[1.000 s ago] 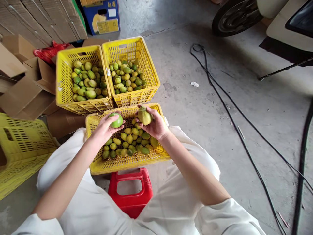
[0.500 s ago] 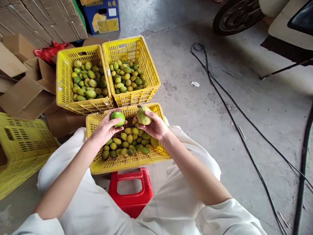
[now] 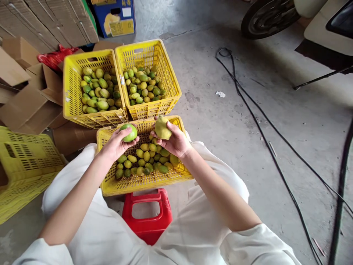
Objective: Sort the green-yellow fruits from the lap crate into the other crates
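Observation:
My left hand (image 3: 117, 143) is wrapped round a bright green lemon (image 3: 129, 133), its thumb lying across the top. In my right hand (image 3: 178, 141) is a paler yellow-green lemon (image 3: 162, 127), gripped between thumb and fingers. Both hands are raised over the near yellow crate (image 3: 110, 187), which sits between my knees. Many green and yellow lemons (image 3: 146, 156) lie on its slatted bottom, some hidden under my right hand.
Behind stand two yellow crates, left (image 3: 73, 88) and right (image 3: 172, 79), partly filled with lemons. A red stool (image 3: 147, 224) is between my legs. Cardboard boxes (image 3: 30, 106) and another yellow crate (image 3: 30, 162) lie left. Black cables (image 3: 256, 121) cross the floor right, near a vehicle wheel (image 3: 268, 18).
My left hand has shifted slightly left with the green lemon, away from the right hand. The right hand has turned its lemon a little, showing a yellower side.

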Motion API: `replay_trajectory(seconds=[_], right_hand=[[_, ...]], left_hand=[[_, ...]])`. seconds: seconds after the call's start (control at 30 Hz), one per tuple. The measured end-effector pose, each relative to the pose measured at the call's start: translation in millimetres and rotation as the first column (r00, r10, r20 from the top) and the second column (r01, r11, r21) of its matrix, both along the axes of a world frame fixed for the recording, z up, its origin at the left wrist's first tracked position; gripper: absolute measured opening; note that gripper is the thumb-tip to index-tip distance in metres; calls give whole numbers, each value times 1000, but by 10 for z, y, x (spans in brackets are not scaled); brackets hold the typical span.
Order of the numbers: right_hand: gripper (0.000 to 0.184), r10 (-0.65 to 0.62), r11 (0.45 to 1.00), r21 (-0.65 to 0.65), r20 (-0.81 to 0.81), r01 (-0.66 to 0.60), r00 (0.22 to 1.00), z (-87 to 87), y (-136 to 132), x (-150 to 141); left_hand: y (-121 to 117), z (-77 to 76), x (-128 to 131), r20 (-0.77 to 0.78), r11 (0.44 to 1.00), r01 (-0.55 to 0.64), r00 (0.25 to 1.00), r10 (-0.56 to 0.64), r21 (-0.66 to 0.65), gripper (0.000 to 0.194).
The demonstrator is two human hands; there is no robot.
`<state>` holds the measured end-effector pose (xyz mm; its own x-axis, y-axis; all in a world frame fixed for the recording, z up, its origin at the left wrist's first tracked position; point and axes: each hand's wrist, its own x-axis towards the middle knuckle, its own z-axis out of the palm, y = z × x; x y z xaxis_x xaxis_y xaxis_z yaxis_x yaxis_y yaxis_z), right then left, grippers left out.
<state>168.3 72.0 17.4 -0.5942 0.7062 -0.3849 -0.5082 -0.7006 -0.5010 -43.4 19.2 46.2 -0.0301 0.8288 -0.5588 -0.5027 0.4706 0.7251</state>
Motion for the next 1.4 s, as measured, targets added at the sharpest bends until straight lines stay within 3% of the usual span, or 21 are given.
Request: replay_trajectory(seconds=[0.13, 0.27, 0.47, 0.57, 0.67, 0.83, 1.03, 1.17, 1.4], right_hand=[[24, 47, 998, -53, 22, -46, 999, -7, 21, 21], [25, 22, 998, -58, 20, -21, 1000, 34, 32, 8], [17, -60, 997, -57, 8, 61, 998, 77, 34, 9], [26, -56, 997, -53, 2, 56, 998, 55, 28, 26], [36, -27, 999, -24, -7, 27, 1000, 23, 21, 22], [22, 16, 998, -61, 19, -15, 1000, 25, 30, 8], [26, -13, 998, -53, -2, 13, 1000, 80, 55, 30], [38, -20, 1000, -24, -6, 20, 1000, 74, 40, 39], [32, -3, 998, -56, 30, 4, 1000, -35, 29, -3]], left_hand=[[-6, 27, 29, 72, 999, -43, 996, 43, 2, 26], [5, 74, 65, 178, 995, -97, 979, 98, -10, 37], [6, 58, 58, 115, 996, -92, 989, 90, 12, 30], [-10, 7, 42, 83, 997, -68, 994, 65, 40, 28], [-6, -18, 55, 71, 998, -58, 996, 59, -21, 27], [24, 49, 93, 107, 990, -89, 989, 102, -113, 18], [17, 147, 65, 167, 988, -149, 974, 152, -31, 41], [27, 112, 35, 101, 995, -94, 990, 96, -24, 31], [0, -6, 76, 35, 969, -56, 997, 66, -240, 15]])
